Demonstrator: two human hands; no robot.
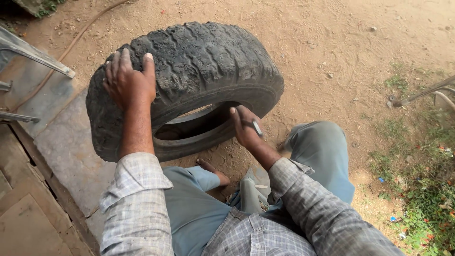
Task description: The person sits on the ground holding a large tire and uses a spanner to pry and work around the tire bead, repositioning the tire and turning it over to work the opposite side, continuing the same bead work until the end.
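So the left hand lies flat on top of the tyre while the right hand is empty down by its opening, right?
Not quite. The head view shows the right hand holding a small tool, not empty. The left hand does lie flat on top of the tyre.

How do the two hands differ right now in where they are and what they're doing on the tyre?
The left hand lies flat and open on the tyre's tread, fingers spread; the right hand is curled at the tyre's inner rim.
The left hand holds nothing; the right hand grips a thin metal tool.
The left hand sits high on the tyre's top left; the right hand is lower, by the opening.
Both touch the tyre.
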